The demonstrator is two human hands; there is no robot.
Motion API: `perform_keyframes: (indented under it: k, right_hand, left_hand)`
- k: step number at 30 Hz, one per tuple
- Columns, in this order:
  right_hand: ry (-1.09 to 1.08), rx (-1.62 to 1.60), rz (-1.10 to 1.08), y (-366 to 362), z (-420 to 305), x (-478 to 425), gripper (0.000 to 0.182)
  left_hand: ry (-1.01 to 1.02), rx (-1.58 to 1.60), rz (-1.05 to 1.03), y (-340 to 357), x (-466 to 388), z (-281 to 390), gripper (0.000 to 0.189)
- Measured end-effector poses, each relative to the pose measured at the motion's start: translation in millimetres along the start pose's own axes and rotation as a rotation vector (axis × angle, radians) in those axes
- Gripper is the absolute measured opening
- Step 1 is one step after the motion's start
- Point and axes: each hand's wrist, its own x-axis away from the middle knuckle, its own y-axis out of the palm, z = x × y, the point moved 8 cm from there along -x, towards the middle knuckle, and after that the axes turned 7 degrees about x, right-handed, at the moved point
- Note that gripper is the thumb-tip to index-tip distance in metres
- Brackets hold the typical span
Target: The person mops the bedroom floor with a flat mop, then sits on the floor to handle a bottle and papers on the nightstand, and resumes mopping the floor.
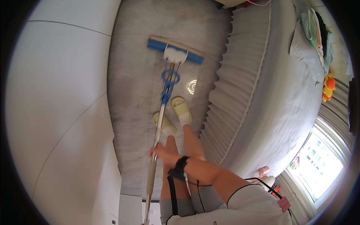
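Note:
My right hand [161,152] is wrapped around the metal pole [159,126] of a sponge mop, just above a beige sleeve [151,174] on the pole. The mop's wide blue head [156,45], with a white centre bracket [175,55], lies at the far end on the grey tiled floor [135,73]. Along the pole sits a blue pull lever [167,90] with a ring. A black strapped device [179,168] is on my right wrist. My left hand is out of view; the pole's near end runs off the bottom edge. My feet, in yellow-green slippers [182,108], stand beside the pole.
White cabinet panels [56,84] rise along the left. On the right stands a bed with a pleated grey skirt [239,70], bearing folded clothes [313,31] and a pillow [303,50]. A yellow plush toy [328,87] and a bright window [320,157] are farther right.

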Motion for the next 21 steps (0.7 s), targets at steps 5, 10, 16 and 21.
perform_keyframes:
  k: [5, 10, 16, 21]
  right_hand:
    - [-0.11, -0.023, 0.369, -54, -118, -27, 0.026]
    - [-0.151, 0.193, 0.4, -18, -145, 6, 0.015]
    - [0.007, 0.404, 0.115, 70, 22, 35, 0.048]
    - [0.564, 0.024, -0.253, 157, 184, 127, 0.018]
  left_hand:
    - [0.318, 0.213, 0.469, -69, 21, 184, 0.038]
    - [0.37, 0.305, 0.653, -53, 76, 173, 0.029]
    - [0.042, 0.535, 0.265, 61, 104, 55, 0.041]
    - [-0.071, 0.462, 0.242, 85, 135, 25, 0.037]
